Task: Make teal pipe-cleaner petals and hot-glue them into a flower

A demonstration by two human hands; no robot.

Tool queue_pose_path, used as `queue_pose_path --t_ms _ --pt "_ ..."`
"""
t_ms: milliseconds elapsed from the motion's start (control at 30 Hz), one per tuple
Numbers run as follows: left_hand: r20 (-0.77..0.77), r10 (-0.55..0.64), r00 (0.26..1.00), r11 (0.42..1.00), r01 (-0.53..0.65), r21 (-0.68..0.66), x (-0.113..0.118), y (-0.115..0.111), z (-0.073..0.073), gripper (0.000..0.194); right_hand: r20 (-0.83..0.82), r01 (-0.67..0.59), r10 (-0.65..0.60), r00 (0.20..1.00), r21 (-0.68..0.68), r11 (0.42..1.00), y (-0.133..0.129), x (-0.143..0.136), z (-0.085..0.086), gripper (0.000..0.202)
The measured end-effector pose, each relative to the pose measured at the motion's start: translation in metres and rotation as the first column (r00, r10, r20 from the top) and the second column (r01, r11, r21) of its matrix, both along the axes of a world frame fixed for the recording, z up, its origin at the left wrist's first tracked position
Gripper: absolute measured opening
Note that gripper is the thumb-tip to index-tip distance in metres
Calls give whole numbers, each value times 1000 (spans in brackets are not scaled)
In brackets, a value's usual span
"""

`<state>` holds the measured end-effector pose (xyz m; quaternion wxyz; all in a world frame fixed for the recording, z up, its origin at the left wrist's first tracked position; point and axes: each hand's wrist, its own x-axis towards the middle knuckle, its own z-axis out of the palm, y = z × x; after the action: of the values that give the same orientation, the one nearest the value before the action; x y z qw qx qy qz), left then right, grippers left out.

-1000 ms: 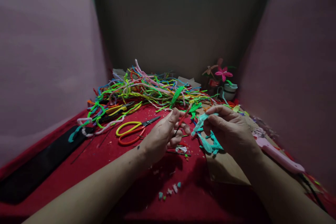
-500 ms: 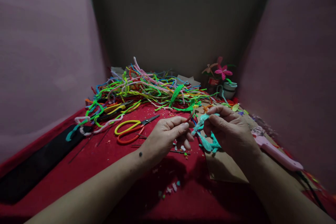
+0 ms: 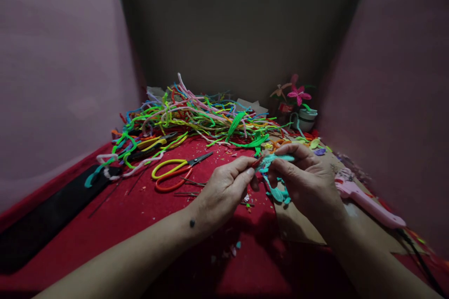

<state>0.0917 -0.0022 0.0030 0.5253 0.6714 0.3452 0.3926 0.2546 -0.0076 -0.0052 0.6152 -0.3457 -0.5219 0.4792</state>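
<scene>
My left hand (image 3: 228,184) pinches a short, thin red pipe cleaner (image 3: 258,162) between thumb and fingers. Turquoise pipe cleaner petals (image 3: 268,161) are gripped in my right hand (image 3: 308,177), whose thumb and index finger are closed on them. The red tip meets the turquoise piece, though fingers partly hide the contact. Just below the right fingertips, more turquoise shapes (image 3: 278,194) lie on or hang over the cardboard (image 3: 298,226). Left of my left hand lie scissors (image 3: 171,175) with one yellow and one red handle.
A heap of colourful pipe cleaners (image 3: 196,117) spreads along the back. Pliers (image 3: 154,142) lie at its left, near a black strip (image 3: 59,215). At right are a corded pink glue gun (image 3: 368,205) and a small pot (image 3: 306,120) by pink flowers (image 3: 299,95). Scraps dot the red cloth (image 3: 133,243).
My left hand has moved slightly right and the red tip now meets the turquoise piece. The turquoise petals have turned to lie more level between my hands.
</scene>
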Motion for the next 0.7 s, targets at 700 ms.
queue_pose_path --t_ms 700 --pt "-210 82 974 961 -22 274 -1 0 -8 32 -192 -12 -11 981 -119 993 -6 -13 2 17"
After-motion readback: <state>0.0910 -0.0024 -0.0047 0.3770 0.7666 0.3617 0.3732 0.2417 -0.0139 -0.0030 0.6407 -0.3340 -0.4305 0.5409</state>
